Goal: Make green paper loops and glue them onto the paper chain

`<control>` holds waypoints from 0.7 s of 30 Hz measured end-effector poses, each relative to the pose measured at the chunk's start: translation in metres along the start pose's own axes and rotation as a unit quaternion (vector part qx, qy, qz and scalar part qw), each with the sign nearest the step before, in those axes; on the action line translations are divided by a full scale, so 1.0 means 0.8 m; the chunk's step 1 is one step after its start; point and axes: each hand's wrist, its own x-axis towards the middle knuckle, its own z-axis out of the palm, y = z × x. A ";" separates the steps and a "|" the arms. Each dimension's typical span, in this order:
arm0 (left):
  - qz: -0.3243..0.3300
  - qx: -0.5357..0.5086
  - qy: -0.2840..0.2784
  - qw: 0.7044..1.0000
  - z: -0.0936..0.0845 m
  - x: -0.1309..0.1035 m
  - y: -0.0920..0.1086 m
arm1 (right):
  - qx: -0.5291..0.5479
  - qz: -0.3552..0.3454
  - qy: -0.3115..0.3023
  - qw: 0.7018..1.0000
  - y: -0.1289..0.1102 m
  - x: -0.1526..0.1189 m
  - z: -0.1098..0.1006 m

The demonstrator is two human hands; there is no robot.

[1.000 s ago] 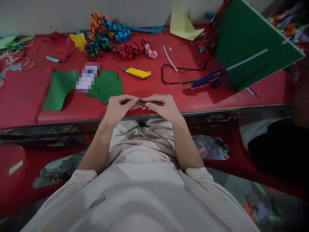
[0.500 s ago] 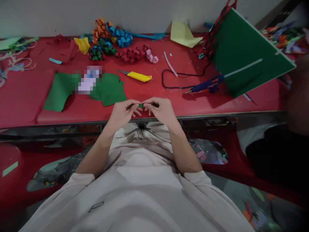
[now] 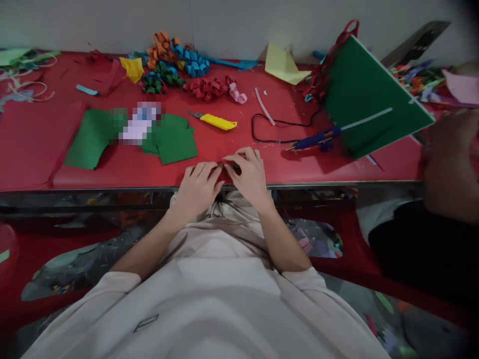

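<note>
At the table's front edge, my left hand [image 3: 200, 185] and my right hand [image 3: 247, 173] meet with fingers bent and tips close together. A small piece of green paper [image 3: 235, 166] shows under my right fingers, and its far end reaches toward my left fingertips. Most of it is hidden by the fingers. Green paper sheets [image 3: 175, 142] lie just beyond my left hand, beside a pixelated patch. Behind my hands rests a yellow utility knife [image 3: 218, 121] with its blade out. A blue glue gun [image 3: 318, 139] lies to the right, its black cord looped behind it.
Curled paper chains [image 3: 205, 89] lie along the back of the red table [image 3: 254, 174]. A green board [image 3: 374, 99] leans at the right, near another person's arm [image 3: 451, 169]. Red paper sheets [image 3: 33, 144] are stacked at the left. A clear glue stick [image 3: 264, 106] lies near the cord.
My hands have turned palm-down and come lower onto the table edge, the left one moving slightly nearer me. More of the other person's arm shows at the right as the view has shifted.
</note>
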 end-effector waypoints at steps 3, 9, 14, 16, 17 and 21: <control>0.016 0.006 -0.003 1.000 0.000 0.003 0.002 | -0.057 -0.047 -0.016 0.997 -0.004 -0.018 -0.008; 0.028 0.024 -0.010 0.999 -0.004 0.003 0.002 | -0.142 -0.079 -0.020 0.987 -0.001 -0.041 -0.009; 0.035 0.017 -0.023 0.999 -0.008 0.000 0.001 | -0.164 -0.042 0.018 0.985 0.029 -0.054 -0.017; 0.030 0.010 -0.017 0.999 -0.008 0.000 0.002 | -0.165 -0.035 0.021 0.986 0.037 -0.057 -0.021; 0.028 0.009 -0.015 0.999 -0.008 0.000 0.002 | -0.163 -0.035 0.018 0.986 0.038 -0.058 -0.023; 0.027 0.028 -0.015 0.999 -0.011 0.004 0.005 | -0.159 -0.036 0.020 0.986 0.029 -0.052 -0.024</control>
